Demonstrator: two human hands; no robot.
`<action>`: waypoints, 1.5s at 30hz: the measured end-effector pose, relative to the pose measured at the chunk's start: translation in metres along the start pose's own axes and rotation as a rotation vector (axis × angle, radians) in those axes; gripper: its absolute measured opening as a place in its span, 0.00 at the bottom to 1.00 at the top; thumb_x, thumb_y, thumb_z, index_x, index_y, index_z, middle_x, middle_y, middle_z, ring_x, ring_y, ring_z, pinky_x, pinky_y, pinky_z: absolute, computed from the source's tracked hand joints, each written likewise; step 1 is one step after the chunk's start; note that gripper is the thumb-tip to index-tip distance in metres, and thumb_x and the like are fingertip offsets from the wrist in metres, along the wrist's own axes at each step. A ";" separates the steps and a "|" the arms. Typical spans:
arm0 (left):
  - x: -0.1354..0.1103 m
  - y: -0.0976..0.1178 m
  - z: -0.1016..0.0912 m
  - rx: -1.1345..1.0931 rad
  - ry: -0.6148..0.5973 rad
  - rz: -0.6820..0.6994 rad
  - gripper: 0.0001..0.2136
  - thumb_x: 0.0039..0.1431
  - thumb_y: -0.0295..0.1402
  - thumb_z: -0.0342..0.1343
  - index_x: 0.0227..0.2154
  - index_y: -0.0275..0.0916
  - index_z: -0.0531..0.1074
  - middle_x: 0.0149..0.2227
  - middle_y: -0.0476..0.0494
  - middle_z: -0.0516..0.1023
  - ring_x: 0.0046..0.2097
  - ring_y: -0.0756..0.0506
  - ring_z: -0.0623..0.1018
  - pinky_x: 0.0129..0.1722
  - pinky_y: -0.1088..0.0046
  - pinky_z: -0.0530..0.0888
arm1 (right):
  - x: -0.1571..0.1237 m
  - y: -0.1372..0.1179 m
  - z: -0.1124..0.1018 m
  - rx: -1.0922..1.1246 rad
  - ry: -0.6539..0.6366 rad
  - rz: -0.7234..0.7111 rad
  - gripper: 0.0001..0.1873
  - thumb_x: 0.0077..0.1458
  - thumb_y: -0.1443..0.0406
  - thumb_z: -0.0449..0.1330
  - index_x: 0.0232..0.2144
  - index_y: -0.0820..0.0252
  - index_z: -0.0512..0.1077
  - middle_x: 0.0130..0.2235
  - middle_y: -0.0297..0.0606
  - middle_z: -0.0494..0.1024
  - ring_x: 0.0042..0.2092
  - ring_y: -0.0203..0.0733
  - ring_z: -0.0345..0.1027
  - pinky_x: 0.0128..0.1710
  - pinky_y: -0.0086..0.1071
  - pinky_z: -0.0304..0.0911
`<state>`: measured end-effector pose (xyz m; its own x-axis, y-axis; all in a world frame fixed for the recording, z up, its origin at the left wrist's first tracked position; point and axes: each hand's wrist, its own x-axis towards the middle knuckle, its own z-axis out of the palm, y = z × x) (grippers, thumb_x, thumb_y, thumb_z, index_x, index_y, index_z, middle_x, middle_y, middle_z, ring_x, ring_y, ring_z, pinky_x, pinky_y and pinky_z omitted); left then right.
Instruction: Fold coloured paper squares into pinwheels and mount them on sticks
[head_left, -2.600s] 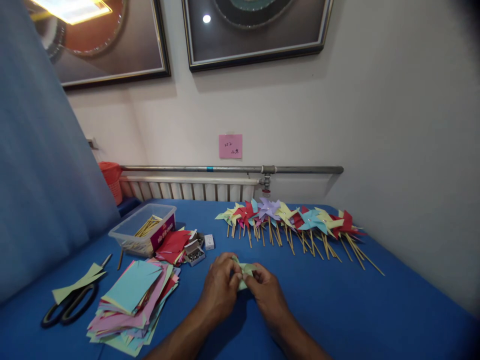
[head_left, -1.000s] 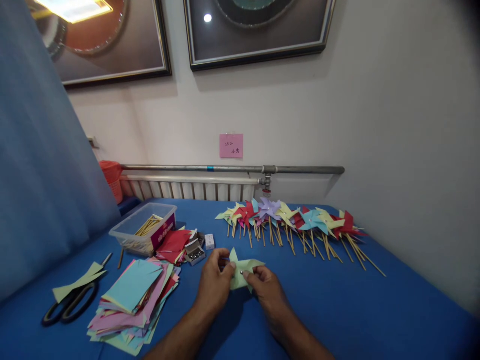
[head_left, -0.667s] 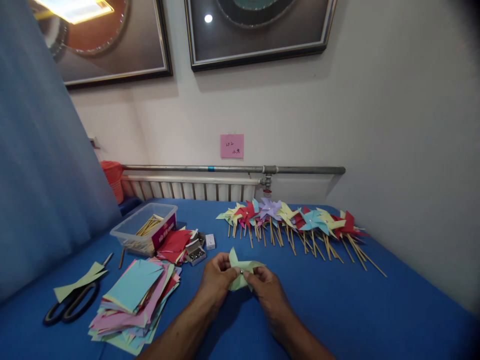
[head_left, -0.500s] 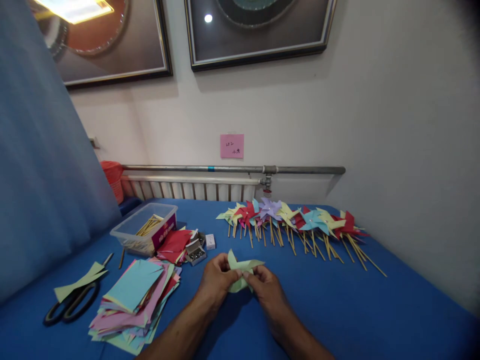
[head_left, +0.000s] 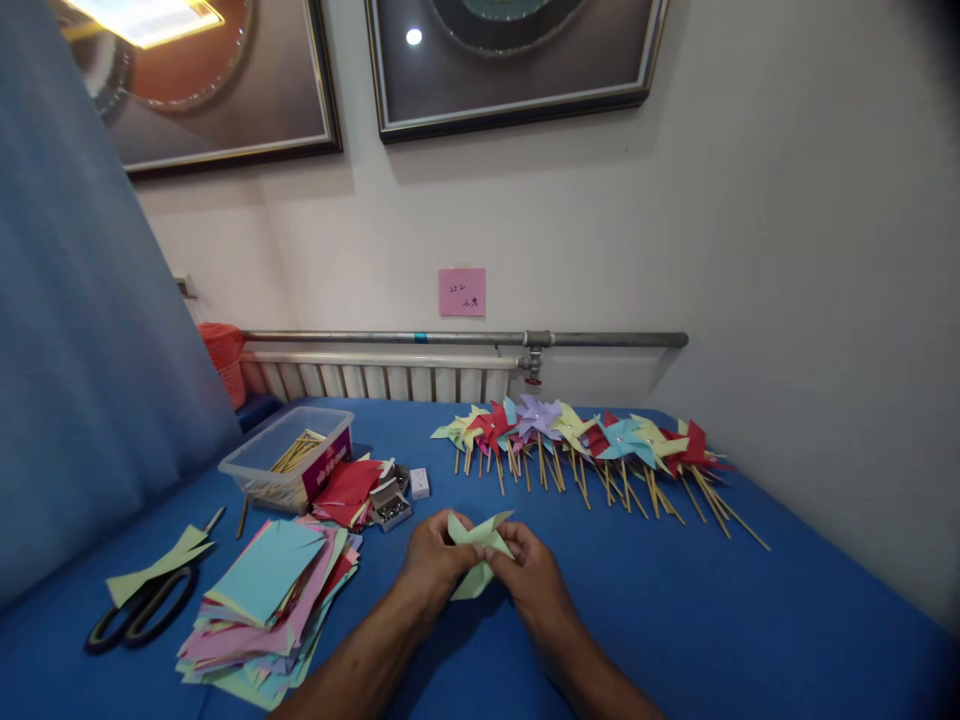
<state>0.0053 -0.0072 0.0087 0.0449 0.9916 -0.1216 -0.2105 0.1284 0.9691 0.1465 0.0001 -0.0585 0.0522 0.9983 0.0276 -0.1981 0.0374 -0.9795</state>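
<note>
The blue-covered table (head_left: 712,620) is spreading beneath the work, and above it the left forearm (head_left: 375,640) and right forearm (head_left: 581,660) are slanting inward from the lower edge of the view. The left hand (head_left: 435,555) and right hand (head_left: 534,570) are sitting close together with their backs turned outward, and both are clamping one green paper pinwheel (head_left: 472,580). Their thumbs are pressing at its middle with the tips almost meeting, while the other fingers are curling behind the paper, partly hidden. The pinwheel is hanging between the two hands over the table, one blade curving up past each thumb and a broader part pointing down toward the wrists. Beyond the hands and to the left, a clear plastic box (head_left: 259,478) with a purple label (head_left: 328,470) is standing open, holding a heap of thin wooden sticks (head_left: 298,452) that are lying at a slant against one another. Nearer the left hand, a front carton (head_left: 396,522), a rear carton (head_left: 401,478) and a white carton (head_left: 419,484), all small, are sitting close together; the rear one is standing open with contents too small to make out, and the front one, also open, is holding a cluster of tiny shiny metal pieces (head_left: 391,508).
</note>
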 end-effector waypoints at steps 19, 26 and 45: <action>0.002 -0.001 -0.005 0.133 -0.014 0.031 0.12 0.32 0.30 0.64 0.25 0.39 0.72 0.17 0.56 0.71 0.21 0.53 0.66 0.23 0.78 0.60 | -0.009 -0.020 0.005 -0.021 -0.084 0.041 0.18 0.41 0.56 0.74 0.33 0.56 0.75 0.34 0.39 0.87 0.32 0.47 0.78 0.33 0.35 0.68; 0.004 -0.004 -0.008 0.134 -0.043 0.062 0.12 0.33 0.30 0.64 0.26 0.39 0.72 0.18 0.56 0.71 0.22 0.53 0.66 0.24 0.78 0.59 | -0.005 -0.006 0.002 0.019 -0.098 0.044 0.18 0.41 0.54 0.74 0.32 0.56 0.76 0.29 0.35 0.83 0.30 0.43 0.74 0.33 0.34 0.65; 0.004 -0.003 -0.008 0.148 -0.067 0.055 0.13 0.34 0.30 0.69 0.26 0.39 0.73 0.19 0.58 0.69 0.21 0.53 0.64 0.23 0.77 0.58 | -0.011 -0.024 -0.002 0.038 -0.164 0.063 0.17 0.44 0.54 0.76 0.32 0.58 0.81 0.30 0.33 0.83 0.33 0.43 0.74 0.36 0.33 0.65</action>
<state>-0.0013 -0.0038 0.0036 0.1030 0.9930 -0.0578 -0.0683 0.0650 0.9955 0.1524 -0.0116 -0.0351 -0.1213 0.9926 0.0021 -0.2332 -0.0265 -0.9721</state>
